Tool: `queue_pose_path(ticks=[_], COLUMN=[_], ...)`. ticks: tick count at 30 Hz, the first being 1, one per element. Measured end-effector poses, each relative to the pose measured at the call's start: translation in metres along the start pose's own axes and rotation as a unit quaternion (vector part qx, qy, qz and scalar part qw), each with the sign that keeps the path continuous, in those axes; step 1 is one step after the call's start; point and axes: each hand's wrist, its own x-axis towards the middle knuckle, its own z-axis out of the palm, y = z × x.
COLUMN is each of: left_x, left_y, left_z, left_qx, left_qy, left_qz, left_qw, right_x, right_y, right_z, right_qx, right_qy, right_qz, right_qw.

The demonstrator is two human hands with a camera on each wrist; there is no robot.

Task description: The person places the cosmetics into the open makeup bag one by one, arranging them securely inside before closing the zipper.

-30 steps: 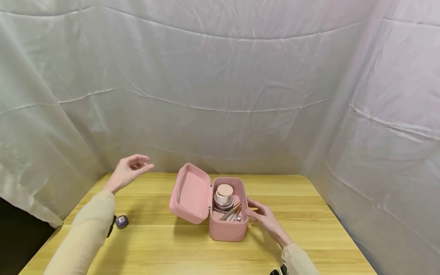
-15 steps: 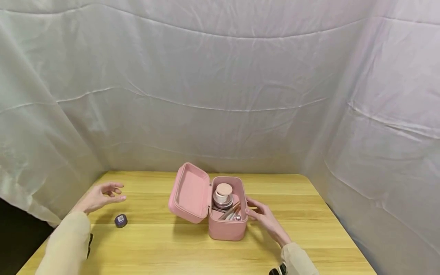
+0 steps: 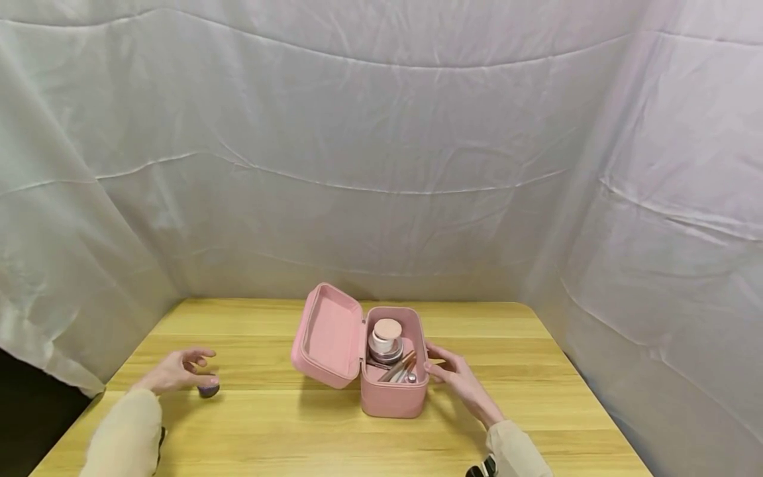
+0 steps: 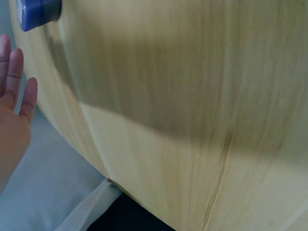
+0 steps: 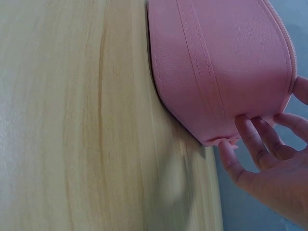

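Left hand [image 3: 175, 372], fingers parted, apparently at reaching stage, needs to pinch eight-o'clock purple jar [image 3: 209, 391]; right hand [image 3: 457, 377], unclenched, touches pink case [image 3: 393, 403].

1. Pale grey creased cloth [image 3: 369, 132] hung behind worktop [image 3: 286, 430], also along both sides
2. Worktop: yellowish wood grain, rounded far right corner
3. Black area [image 3: 30, 411] lower left, below cloth's edge
4. Cloth tinted pinkish at upper right, lighting soft
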Motion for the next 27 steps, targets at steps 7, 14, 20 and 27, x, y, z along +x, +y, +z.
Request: queue_pose_path(ticks=[7, 14, 20, 27], left_x=[0.000, 0.001, 0.004, 0.005], left_y=[-0.005, -0.007, -0.008, -0.003], left_z=[0.008, 0.013, 0.015, 0.013], left_qx=[-0.049, -0.039, -0.011, 0.010], left_qy=[-0.034, -0.021, -0.002, 0.034], left_qz=[-0.008, -0.002, 0.004, -0.019], left_qw=[0.9982, 0.9990, 0.9999, 0.9992], right_x=[0.000, 0.001, 0.001, 0.001], right_y=[0.000, 0.001, 0.000, 0.001], right_z=[0.000, 0.000, -0.001, 0.000], right_qx=[0.000, -0.010, -0.009, -0.011], right_qy=[0.000, 0.005, 0.002, 0.001], right_qz=[0.002, -0.002, -0.002, 0.000], right_qw=[1.0000, 0.9999, 1.0000, 0.9999])
